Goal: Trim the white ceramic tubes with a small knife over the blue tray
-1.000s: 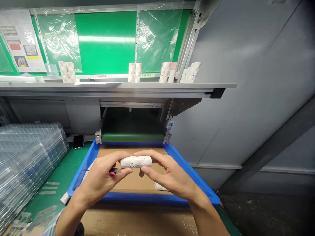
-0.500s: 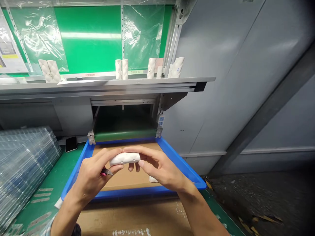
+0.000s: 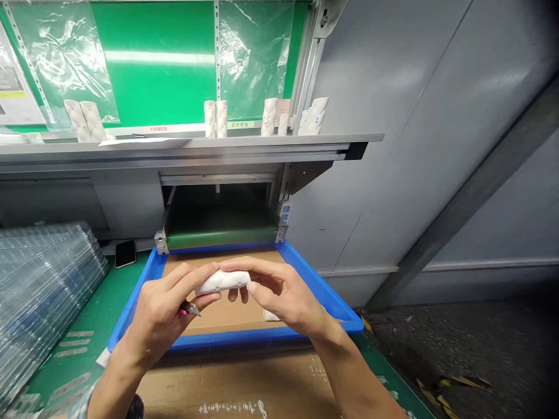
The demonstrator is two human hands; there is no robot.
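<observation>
Both hands hold a small white moulded part by its ends, level, above a blue tray lined with brown cardboard. My left hand pinches the part's left end with thumb and forefinger; a small pink-handled cutter is also tucked in its closed fingers. My right hand grips the right end, fingers curled round it. Another white part lies in the tray under my right hand, mostly hidden.
A green conveyor belt ends at the tray's far edge. A stack of clear plastic trays sits left, a phone beside it. White parts stand on the shelf above. A cardboard box lies near me; grey wall to the right.
The part has been turned in my hands, from its lettered face to a dimpled side. The camera has swung right and a little down; my hands stay over the tray.
</observation>
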